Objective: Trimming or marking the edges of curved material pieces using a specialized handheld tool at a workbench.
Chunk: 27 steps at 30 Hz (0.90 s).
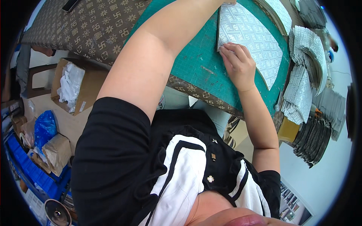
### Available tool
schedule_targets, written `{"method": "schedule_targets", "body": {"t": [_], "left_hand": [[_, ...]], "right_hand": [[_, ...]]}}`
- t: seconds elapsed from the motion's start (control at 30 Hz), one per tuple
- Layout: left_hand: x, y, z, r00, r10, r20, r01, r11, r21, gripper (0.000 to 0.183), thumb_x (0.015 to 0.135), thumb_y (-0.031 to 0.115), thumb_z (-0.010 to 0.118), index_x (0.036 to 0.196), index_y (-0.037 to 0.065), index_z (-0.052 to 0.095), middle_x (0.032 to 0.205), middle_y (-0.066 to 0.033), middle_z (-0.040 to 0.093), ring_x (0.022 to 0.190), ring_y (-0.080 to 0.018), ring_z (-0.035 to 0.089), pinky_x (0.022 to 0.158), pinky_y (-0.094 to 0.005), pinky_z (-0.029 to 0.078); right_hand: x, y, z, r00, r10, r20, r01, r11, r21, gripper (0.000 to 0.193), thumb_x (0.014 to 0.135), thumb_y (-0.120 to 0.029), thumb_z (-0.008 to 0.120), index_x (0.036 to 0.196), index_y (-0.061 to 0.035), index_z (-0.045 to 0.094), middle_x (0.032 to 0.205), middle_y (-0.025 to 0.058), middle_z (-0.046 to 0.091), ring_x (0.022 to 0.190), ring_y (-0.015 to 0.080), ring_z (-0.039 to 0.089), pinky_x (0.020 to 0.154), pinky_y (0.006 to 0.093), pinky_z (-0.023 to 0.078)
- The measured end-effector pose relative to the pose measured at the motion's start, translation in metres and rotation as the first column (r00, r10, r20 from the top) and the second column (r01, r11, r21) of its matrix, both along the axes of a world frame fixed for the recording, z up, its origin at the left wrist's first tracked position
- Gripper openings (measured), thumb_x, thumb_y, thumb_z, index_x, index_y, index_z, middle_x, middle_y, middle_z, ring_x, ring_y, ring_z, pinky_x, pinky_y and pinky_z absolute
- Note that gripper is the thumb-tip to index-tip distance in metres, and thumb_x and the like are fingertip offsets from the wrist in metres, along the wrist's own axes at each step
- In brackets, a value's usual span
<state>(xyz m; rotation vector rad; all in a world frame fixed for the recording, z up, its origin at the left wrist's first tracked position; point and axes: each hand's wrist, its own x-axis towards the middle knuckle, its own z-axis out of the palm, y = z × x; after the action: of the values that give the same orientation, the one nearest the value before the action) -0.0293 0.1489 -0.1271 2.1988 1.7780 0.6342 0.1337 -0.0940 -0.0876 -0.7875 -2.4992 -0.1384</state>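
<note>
A fan-shaped sheet, silver-white with a geometric pattern, lies on a green cutting mat. A thin dark strip runs along its straight left edge. My right hand has its fingers curled and pinched together at the lower end of that edge. Stretched out over the mat, my left arm leads to my left hand at the far end of the same edge. Only a bit of that hand shows at the picture's upper border, so its fingers are hidden.
Another curved patterned piece lies on the mat's far right. Pleated silver bundles and dark pleated ones sit along the right side. A brown patterned cloth covers the table. Left of it stands an open cardboard box with white plastic inside.
</note>
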Motion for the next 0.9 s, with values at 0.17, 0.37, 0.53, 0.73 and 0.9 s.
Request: {"method": "schedule_targets", "body": {"t": [0.17,0.37,0.53,0.73,0.9], "left_hand": [[-0.007,-0.002,0.002,0.999,-0.007,-0.033,0.009,0.998,0.059,0.023,0.077,0.021,0.064,0.089,0.006,0.076,0.099,-0.0174,0.073,0.096,-0.0332,0.07,0.083,-0.0403,0.055],[-0.038,-0.053,0.01,0.992,0.003,0.13,-0.008,0.999,0.032,0.025,0.078,0.019,0.064,0.093,0.002,0.075,0.093,-0.0193,0.072,0.09,-0.0337,0.069,0.083,-0.0408,0.054],[-0.045,-0.099,0.01,0.387,0.213,0.897,0.226,0.921,-0.316,0.051,0.096,0.021,0.051,0.137,-0.009,0.048,0.138,-0.0311,0.051,0.12,-0.0393,0.058,0.099,-0.0467,0.048],[-0.069,-0.141,0.037,-0.01,0.508,0.861,0.488,0.755,-0.439,0.063,0.104,0.025,0.04,0.149,-0.013,0.016,0.156,-0.0344,0.016,0.144,-0.0427,0.027,0.117,-0.0508,0.029],[-0.065,-0.15,0.052,-0.034,0.563,0.825,0.57,0.689,-0.447,0.067,0.106,0.028,0.039,0.151,-0.012,0.008,0.158,-0.0338,0.011,0.148,-0.0412,0.017,0.121,-0.0511,0.02]], "right_hand": [[-0.002,0.0,-0.003,1.0,0.002,-0.017,-0.003,0.999,-0.05,0.024,0.075,-0.002,0.077,0.098,-0.0074,0.074,0.099,0.0053,0.07,0.096,0.0229,0.068,0.079,0.0331,0.056],[0.053,0.02,0.017,0.932,-0.293,-0.214,0.216,0.922,-0.323,0.031,0.088,-0.005,0.07,0.118,-0.0081,0.069,0.115,0.0081,0.07,0.107,0.0211,0.065,0.094,0.0304,0.05],[0.221,0.061,0.032,0.29,-0.89,-0.353,0.327,0.439,-0.837,0.053,0.098,-0.017,0.062,0.141,0.0064,0.042,0.133,0.0253,0.056,0.124,0.0312,0.056,0.101,0.0377,0.048],[0.257,0.077,0.035,0.092,-0.974,-0.206,-0.296,0.17,-0.94,0.055,0.099,-0.015,0.058,0.143,0.0071,0.031,0.138,0.0328,0.045,0.128,0.042,0.05,0.105,0.0462,0.047],[0.239,0.076,0.04,0.147,-0.967,-0.207,-0.297,0.156,-0.942,0.054,0.1,-0.013,0.056,0.141,0.0086,0.029,0.139,0.0351,0.041,0.129,0.0444,0.048,0.107,0.0491,0.047]]}}
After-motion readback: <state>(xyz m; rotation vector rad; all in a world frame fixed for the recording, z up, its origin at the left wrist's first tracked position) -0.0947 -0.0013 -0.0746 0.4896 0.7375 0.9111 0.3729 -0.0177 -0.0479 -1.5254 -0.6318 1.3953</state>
